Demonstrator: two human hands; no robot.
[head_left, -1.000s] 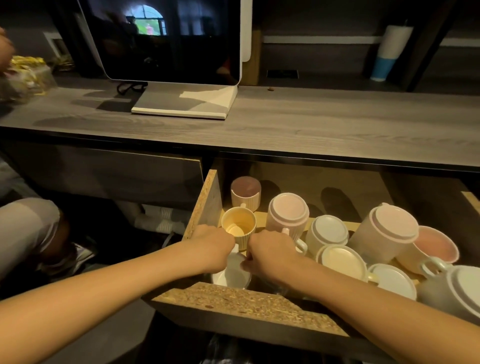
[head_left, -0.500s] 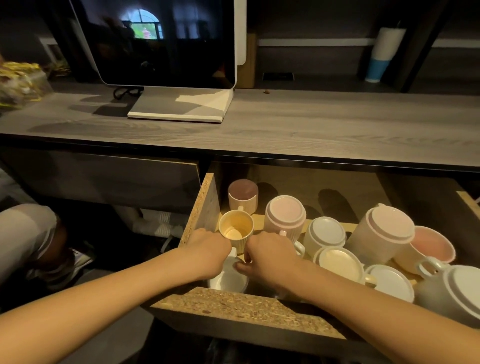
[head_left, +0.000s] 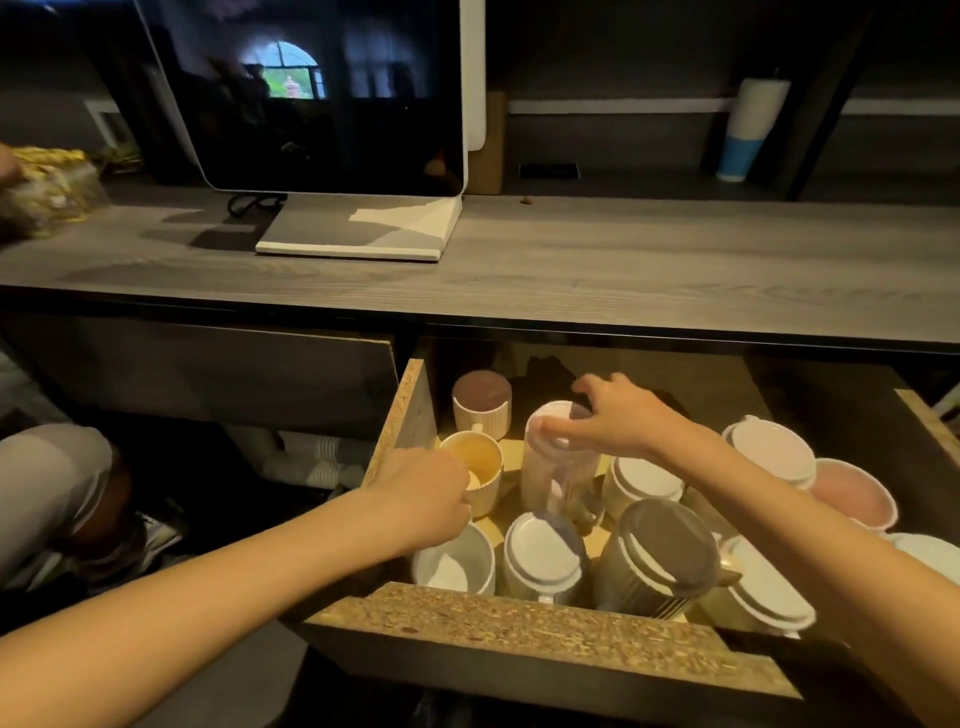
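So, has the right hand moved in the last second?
Yes. The right hand has left the drawer's front board and gone further back, where it now grips the top of the tall lidded cup.

Cups are crowding the tall lidded mug (head_left: 556, 467): a yellow mug (head_left: 478, 462) is standing just left of it, a white-lidded cup (head_left: 644, 480) just right, and two lidded mugs (head_left: 543, 553) in front. Behind it, open room is lying under the overhanging countertop (head_left: 571, 280).
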